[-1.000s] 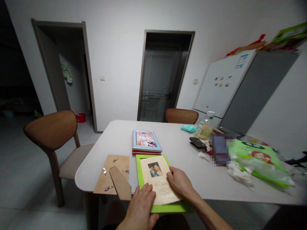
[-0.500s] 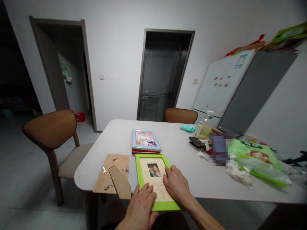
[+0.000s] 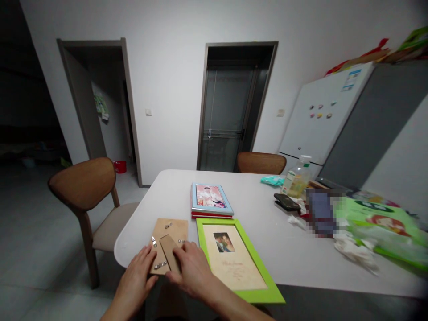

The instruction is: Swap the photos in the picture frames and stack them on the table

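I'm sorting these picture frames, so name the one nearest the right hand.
The lime-green frame, beside the right hand, with a cream sheet inside; the light-blue frame lies farther off, atop a stack.

A pale tabletop [image 3: 264, 240] has a brown wooden chair [image 3: 82, 183] to its left and a second chair [image 3: 261, 163] at its far side. Beyond the tabletop, a white wall [image 3: 172, 98] holds an open doorway [image 3: 112, 107] and a dark-framed glass door [image 3: 225, 107]. Behind the tabletop's right part stands a refrigerator [image 3: 329, 100]; left of the tabletop, the grey floor [image 3: 50, 263] lies dim.

Dim, darkest far left; edges stretched.
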The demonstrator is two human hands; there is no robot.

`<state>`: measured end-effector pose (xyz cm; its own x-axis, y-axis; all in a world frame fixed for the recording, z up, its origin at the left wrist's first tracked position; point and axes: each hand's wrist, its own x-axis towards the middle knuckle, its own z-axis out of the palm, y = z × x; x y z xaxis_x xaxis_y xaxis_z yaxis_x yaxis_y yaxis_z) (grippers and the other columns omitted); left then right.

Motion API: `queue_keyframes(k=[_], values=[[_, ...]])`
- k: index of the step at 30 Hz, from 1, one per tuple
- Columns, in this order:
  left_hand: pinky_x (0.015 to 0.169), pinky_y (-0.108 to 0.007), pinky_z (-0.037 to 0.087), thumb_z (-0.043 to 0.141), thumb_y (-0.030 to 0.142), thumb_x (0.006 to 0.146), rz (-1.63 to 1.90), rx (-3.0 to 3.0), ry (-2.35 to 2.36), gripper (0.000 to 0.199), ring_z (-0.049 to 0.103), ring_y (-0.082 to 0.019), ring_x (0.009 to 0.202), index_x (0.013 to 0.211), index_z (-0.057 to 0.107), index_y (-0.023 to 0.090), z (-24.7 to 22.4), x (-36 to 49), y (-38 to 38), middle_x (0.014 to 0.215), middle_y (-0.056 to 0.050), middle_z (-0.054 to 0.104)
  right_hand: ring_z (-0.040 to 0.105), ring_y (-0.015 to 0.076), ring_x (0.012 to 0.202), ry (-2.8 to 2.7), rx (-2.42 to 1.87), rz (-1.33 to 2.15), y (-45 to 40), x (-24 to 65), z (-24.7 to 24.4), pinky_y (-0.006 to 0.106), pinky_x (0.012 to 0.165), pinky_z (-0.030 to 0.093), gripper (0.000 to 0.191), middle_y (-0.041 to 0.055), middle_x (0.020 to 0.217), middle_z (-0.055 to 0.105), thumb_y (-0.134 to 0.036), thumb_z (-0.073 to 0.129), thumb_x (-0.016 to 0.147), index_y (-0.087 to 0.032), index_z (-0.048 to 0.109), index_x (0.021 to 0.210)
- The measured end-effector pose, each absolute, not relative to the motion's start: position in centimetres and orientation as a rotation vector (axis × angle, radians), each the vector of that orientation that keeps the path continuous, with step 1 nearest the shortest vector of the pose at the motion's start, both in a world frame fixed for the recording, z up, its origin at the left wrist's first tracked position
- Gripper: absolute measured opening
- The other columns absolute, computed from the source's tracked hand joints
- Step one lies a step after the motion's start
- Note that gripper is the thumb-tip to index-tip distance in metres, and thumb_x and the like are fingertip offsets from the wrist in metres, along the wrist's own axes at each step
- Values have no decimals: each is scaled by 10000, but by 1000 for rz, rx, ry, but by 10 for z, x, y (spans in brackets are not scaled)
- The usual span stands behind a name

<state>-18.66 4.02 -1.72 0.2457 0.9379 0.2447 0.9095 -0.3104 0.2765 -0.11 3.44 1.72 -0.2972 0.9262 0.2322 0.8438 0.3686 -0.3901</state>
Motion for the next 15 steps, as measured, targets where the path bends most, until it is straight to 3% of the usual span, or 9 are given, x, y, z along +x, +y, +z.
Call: queue_keyframes(k=[5,9,15], values=[[888,-361,406,560,142,640,803,2459,1703,397,478,-230,1063,1035,536,165,-15,-186,45,1156,-115,521,436,207,905,-2113,-1475,427,41,-4,21,305,773,364,456,73,961,485,-274,585,583,-207,519,1029],[874,-368,422,575,171,662,970,2589,1518,369,478,-231,1062,1029,534,189,11,-158,32,1153,-102,526,453,191,893,-2047,-1419,471,29,32,45,300,799,366,427,63,941,494,-203,552,592,-203,543,1019],[902,-350,403,627,212,664,663,2665,1325,317,463,-236,1076,968,551,165,34,-84,4,1146,-113,528,450,171,934,-2086,-1457,495,-5,116,60,297,854,349,391,49,962,487,-136,485,587,-201,571,963]])
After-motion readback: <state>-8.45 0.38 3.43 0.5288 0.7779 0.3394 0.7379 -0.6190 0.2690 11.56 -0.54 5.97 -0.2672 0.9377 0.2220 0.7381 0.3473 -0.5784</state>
